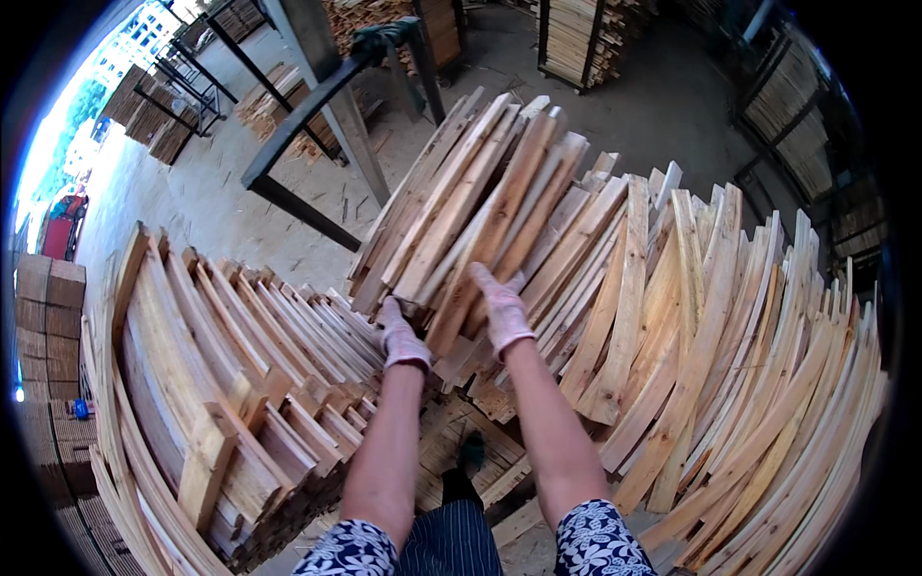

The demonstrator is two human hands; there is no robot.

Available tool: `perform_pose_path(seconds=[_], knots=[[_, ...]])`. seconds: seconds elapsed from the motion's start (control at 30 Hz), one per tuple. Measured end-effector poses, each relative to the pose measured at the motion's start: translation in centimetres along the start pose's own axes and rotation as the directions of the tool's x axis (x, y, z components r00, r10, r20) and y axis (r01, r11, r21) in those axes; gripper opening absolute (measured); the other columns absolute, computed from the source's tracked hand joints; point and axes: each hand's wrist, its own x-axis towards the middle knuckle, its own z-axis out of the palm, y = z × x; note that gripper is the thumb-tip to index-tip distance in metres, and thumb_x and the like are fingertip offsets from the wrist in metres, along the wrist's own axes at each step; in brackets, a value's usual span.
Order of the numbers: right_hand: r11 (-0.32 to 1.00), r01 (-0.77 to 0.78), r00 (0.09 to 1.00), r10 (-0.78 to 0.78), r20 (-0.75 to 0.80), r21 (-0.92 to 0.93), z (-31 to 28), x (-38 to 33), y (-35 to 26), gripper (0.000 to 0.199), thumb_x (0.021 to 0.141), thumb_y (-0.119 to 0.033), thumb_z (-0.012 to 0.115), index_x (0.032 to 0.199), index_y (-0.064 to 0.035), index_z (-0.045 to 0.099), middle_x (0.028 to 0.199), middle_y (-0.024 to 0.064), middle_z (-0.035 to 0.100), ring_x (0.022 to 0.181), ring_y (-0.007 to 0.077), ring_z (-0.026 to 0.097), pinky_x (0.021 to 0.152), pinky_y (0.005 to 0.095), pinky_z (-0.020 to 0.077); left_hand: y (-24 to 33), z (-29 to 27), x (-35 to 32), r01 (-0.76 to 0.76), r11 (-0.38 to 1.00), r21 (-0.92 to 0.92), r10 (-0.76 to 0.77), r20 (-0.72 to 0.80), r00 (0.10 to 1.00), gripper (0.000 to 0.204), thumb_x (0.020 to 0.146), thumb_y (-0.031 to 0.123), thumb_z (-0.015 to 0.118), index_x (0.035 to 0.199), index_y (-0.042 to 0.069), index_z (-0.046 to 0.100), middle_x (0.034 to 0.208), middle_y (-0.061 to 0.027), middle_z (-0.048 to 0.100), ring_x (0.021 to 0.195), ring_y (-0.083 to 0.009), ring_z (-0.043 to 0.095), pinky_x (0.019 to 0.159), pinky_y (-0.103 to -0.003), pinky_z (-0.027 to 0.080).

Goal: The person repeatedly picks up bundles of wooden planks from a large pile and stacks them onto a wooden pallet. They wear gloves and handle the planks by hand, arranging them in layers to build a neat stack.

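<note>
In front of me a bundle of long, rough wooden slats (pixel 471 206) lies at a slant, its near ends toward my hands. My left hand (pixel 403 341), in a pale glove, is closed at the near end of the slats; its fingers are partly hidden beneath them. Also gloved, my right hand (pixel 503 309) grips the side of a brown slat (pixel 495 240) near its lower end, fingers laid along the wood. To the right spreads a wide heap of loose slats (pixel 691 317). At the left stands a thick stack of slats (pixel 230 336).
A dark metal frame (pixel 307 115) rises beyond the left stack. Further back are bundled wood stacks (pixel 581 43) on a concrete floor (pixel 639 125). Brown bundles (pixel 50 326) line the far left. Wooden boards (pixel 437 442) lie by my feet.
</note>
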Motion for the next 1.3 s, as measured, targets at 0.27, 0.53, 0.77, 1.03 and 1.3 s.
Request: perform_pose_path(seconds=[0.27, 0.53, 0.77, 1.03, 1.3], knots=[[0.996, -0.05, 0.999, 0.049, -0.012, -0.068, -4.4, -4.6, -6.2, 0.133, 0.07, -0.064, 0.077, 0.152, 0.0047, -0.003, 0.159, 0.0234, 0.015, 0.146, 0.0335, 0.021, 0.119, 0.0385, 0.0194, -3.8, -0.4, -6.7, 0.456, 0.877, 0.153, -0.473, 0.101, 0.875, 0.09, 0.079, 0.07, 0.061, 0.138, 0.003, 0.047, 0.135, -0.0189, 0.053, 0.119, -0.0306, 0.053, 0.098, -0.043, 0.044], [0.995, -0.023, 0.995, 0.014, -0.096, -0.094, -5.5, 1.6, 1.1, 0.127, 0.069, -0.052, 0.085, 0.153, 0.0021, 0.006, 0.151, 0.0223, 0.032, 0.137, 0.0333, 0.037, 0.111, 0.0377, 0.0318, -2.0, -0.2, -6.8, -0.421, 0.434, 0.796, 0.478, 0.193, 0.857, 0.06, 0.087, 0.035, 0.068, 0.134, 0.003, 0.047, 0.129, -0.0258, 0.049, 0.115, -0.039, 0.053, 0.101, -0.041, 0.043], [0.995, 0.019, 1.0, -0.02, 0.011, 0.103, -9.6, 5.7, 6.0, 0.086, 0.097, -0.004, 0.051, 0.156, -0.0206, -0.011, 0.156, 0.0244, 0.024, 0.144, 0.0327, 0.029, 0.113, 0.0381, 0.0332, 0.5, 1.5, -7.5, 0.172, 0.985, -0.014, -0.11, 0.714, 0.691, 0.046, 0.101, 0.038, 0.052, 0.131, 0.003, 0.054, 0.114, -0.0069, 0.063, 0.089, -0.01, 0.056, 0.079, -0.026, 0.048], [0.736, 0.016, 0.985, -0.129, 0.117, 0.677, -9.7, 4.6, 1.8, 0.066, 0.102, -0.004, 0.034, 0.156, -0.0239, 0.003, 0.155, 0.0218, 0.029, 0.142, 0.0324, 0.033, 0.119, 0.0408, 0.0286, 6.3, 3.7, -10.2, -0.292, 0.857, 0.424, -0.096, 0.688, 0.719, 0.073, 0.091, 0.062, 0.052, 0.147, 0.016, 0.041, 0.13, -0.0113, 0.054, 0.104, -0.0214, 0.057, 0.091, -0.04, 0.045], [0.97, 0.245, 0.956, -0.24, 0.171, -0.007, -12.7, -5.8, -3.3, 0.075, 0.1, -0.043, 0.049, 0.147, 0.007, 0.02, 0.14, 0.015, 0.051, 0.128, 0.0241, 0.05, 0.114, 0.0327, 0.0315, 4.6, -0.2, -14.0, -0.393, 0.852, 0.347, -0.081, 0.828, 0.555, 0.076, 0.09, 0.048, 0.065, 0.146, 0.01, 0.029, 0.133, -0.0191, 0.046, 0.119, -0.0298, 0.05, 0.096, -0.04, 0.047]])
